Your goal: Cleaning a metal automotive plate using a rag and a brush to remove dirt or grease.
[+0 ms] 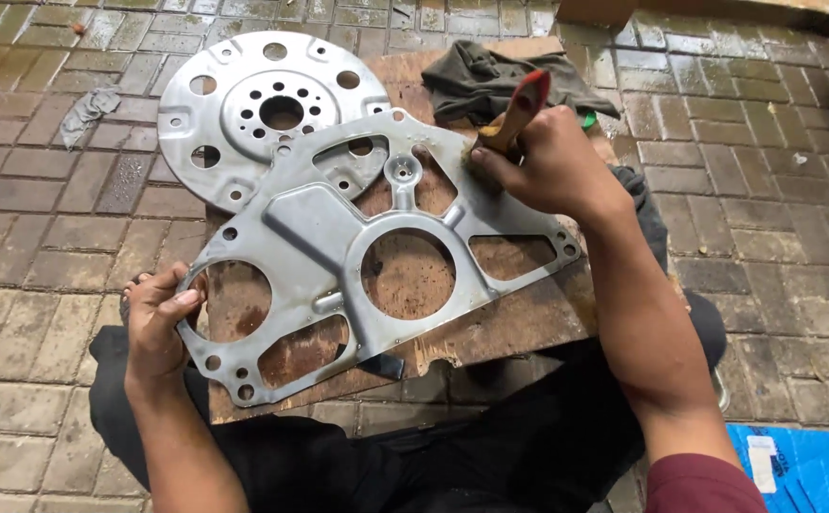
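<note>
A flat grey metal plate [324, 242] with large round and angular cut-outs lies on a worn wooden board [519, 318]. My left hand [158, 323] grips the plate's near left edge, fingers curled over the rim of a round hole. My right hand [552, 161] is closed on a paintbrush [514, 119] with a wooden handle and red tip, its bristle end pressed against the plate's far right edge. The bristles are mostly hidden under my fingers.
A round metal disc [234, 104] with several holes lies on the brick paving, partly under the plate. A dark rag [490, 81] sits on the board's far end. A grey cloth scrap [87, 109] lies left, a blue sheet [804, 465] at bottom right.
</note>
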